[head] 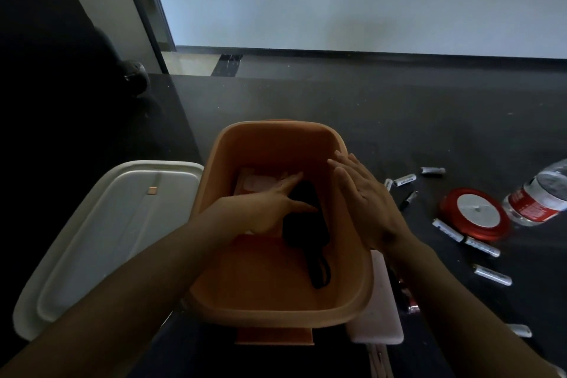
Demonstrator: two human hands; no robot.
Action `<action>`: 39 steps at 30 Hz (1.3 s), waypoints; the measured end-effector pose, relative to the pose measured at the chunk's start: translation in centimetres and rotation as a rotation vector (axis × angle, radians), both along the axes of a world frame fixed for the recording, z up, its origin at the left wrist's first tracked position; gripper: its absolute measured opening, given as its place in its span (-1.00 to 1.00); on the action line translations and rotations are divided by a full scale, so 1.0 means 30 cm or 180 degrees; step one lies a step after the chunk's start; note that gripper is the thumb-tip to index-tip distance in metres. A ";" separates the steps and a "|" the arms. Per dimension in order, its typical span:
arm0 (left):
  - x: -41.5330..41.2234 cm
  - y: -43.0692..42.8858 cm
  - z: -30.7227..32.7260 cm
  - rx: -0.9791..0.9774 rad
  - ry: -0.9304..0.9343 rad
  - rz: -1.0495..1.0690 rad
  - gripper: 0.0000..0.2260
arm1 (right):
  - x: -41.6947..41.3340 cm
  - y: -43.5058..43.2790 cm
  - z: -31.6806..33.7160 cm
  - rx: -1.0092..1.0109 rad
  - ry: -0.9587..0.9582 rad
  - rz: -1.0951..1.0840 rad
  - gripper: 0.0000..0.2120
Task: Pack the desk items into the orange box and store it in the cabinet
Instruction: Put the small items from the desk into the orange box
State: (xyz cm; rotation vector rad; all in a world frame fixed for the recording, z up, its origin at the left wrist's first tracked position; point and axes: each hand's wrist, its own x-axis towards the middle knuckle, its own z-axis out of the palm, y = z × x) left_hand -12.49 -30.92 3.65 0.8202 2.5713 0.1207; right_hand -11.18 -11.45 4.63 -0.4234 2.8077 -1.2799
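head-worn wide-angle view, facing forward and down, close above orange box [276, 126], dark desk [399, 113]

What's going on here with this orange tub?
A person is packing desk items into the orange box. Their left hand reaches inside, flat fingers on a black item, while the right hand hovers open at the box's right rim. The white lid lies off to the left. Several batteries, a red round object and a water bottle lie on the desk outside the box.
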 end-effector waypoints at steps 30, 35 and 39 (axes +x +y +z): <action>0.011 0.010 -0.128 0.0827 -0.0282 0.1523 0.14 | 0.004 -0.004 -0.001 -0.0279 -0.0034 -0.0113 -0.50; -0.023 -0.002 -0.143 0.0753 0.0219 0.1616 0.01 | 0.007 -0.003 -0.002 -0.0382 0.0004 -0.0167 -0.52; -0.026 -0.006 -0.142 0.0682 0.0467 0.1633 0.02 | 0.005 -0.002 -0.006 -0.0349 0.0009 -0.0171 -0.56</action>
